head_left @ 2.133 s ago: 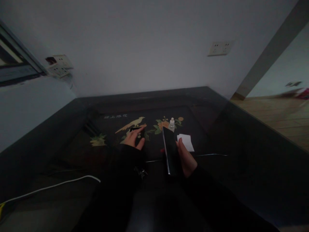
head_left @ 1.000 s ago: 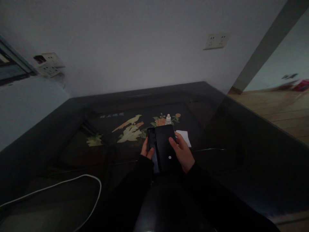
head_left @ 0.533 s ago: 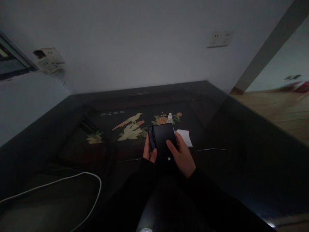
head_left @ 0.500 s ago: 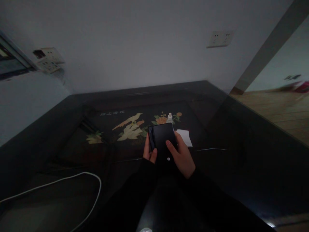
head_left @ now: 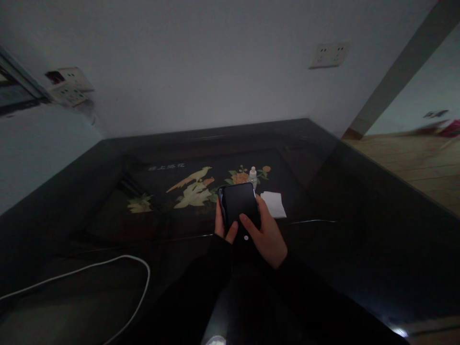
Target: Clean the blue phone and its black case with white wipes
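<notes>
A black smartphone [head_left: 240, 201] is held low over the table with its dark screen up. A small white striped round mark [head_left: 246, 237] glows near its lower end. Along its left side shows the edge of another dark flat piece [head_left: 222, 206], perhaps a case; I cannot tell. My left hand [head_left: 223, 225] is closed around the left side, its thumb at the phone's lower left. My right hand [head_left: 268, 235] grips the right side, thumb lying across the front. The fingers underneath are hidden.
Beyond the phone stand a small clear bottle with a white cap [head_left: 253, 176] and a folded white paper [head_left: 273, 205] on the dark, glossy table [head_left: 323, 258] with its bird-and-flower picture. A white cable [head_left: 143, 268] curves at the left. Wall sockets [head_left: 329, 54] are behind.
The smartphone has shifted left over the dark piece beneath, so less of that piece shows. My right hand moved left with it, and both thumbs are closer together.
</notes>
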